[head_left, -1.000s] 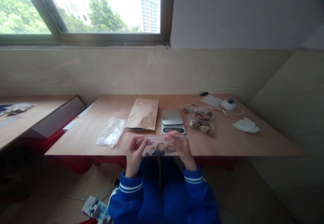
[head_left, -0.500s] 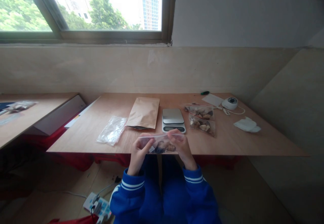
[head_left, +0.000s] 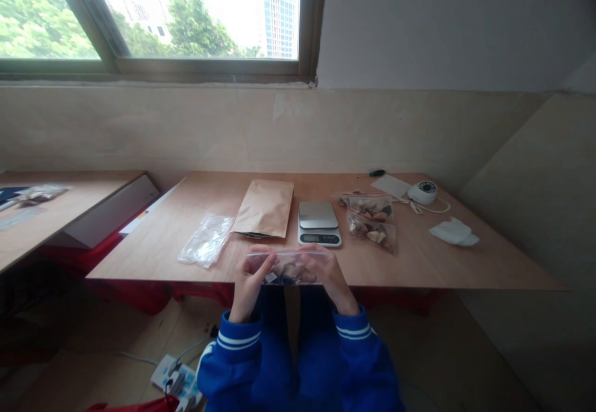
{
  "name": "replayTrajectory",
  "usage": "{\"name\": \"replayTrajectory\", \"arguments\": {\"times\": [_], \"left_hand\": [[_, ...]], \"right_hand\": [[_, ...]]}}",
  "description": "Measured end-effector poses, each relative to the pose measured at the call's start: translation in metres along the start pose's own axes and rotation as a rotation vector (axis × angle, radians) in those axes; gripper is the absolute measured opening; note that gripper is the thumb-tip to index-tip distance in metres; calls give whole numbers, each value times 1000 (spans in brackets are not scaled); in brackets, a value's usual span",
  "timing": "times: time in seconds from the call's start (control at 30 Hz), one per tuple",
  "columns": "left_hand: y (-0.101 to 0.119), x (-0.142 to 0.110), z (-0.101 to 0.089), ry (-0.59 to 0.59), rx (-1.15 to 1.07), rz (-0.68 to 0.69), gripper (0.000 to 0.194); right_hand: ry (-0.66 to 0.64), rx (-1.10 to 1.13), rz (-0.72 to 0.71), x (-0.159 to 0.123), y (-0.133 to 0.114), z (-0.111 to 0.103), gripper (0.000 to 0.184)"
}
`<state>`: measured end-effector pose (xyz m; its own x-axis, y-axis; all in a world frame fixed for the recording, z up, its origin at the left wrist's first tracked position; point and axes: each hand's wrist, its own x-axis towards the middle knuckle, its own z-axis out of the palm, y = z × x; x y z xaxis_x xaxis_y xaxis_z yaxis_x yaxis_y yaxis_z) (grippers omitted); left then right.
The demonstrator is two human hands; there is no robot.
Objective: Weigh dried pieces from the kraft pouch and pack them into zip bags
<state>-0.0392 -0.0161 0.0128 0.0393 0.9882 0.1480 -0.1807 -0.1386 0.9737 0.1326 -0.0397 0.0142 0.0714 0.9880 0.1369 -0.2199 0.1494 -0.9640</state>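
Both hands grip a clear zip bag [head_left: 293, 270] at the table's front edge, its zip strip stretched level between them. Brownish dried pieces, perhaps dried mushrooms, and a small white packet show inside it. My left hand [head_left: 250, 278] is closed on the bag's left end, thumb along the top. Toward the right end, the fingers of my right hand [head_left: 327, 274] pinch the zip strip. Just beyond the bag stands a kitchen scale [head_left: 318, 216] with a steel plate and a small display. A brown kraft pouch [head_left: 266, 206] lies left of the scale.
Flat clear plastic bags [head_left: 206, 239] lie on the left. Right of the scale are filled zip bags [head_left: 372, 231]. Farther right are a white dome camera [head_left: 423, 192] with its cable, a crumpled white tissue [head_left: 454, 231] and a green-handled screwdriver [head_left: 377, 173]. A power strip [head_left: 177, 378] is on the floor.
Both hands and the bag have shifted slightly left. My right hand has slid inward and down along the zip strip, and the scale's display is now uncovered.
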Motion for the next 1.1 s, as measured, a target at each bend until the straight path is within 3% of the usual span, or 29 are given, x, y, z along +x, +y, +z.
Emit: {"name": "replayTrajectory", "arguments": {"times": [0.33, 0.53, 0.7, 0.83, 1.1], "left_hand": [[4, -3, 9, 42, 10, -13, 20], [5, -1, 15, -84, 32, -25, 21], [6, 0, 18, -182, 89, -5, 23], [4, 0, 17, -130, 79, 7, 19], [6, -1, 18, -136, 91, 35, 18]], "right_hand": [[123, -165, -143, 1, -2, 6, 18], [226, -146, -130, 3, -2, 2, 18], [97, -61, -27, 2, 0, -1, 19], [9, -54, -17, 2, -1, 1, 23], [81, -160, -95, 4, 1, 9, 17]]}}
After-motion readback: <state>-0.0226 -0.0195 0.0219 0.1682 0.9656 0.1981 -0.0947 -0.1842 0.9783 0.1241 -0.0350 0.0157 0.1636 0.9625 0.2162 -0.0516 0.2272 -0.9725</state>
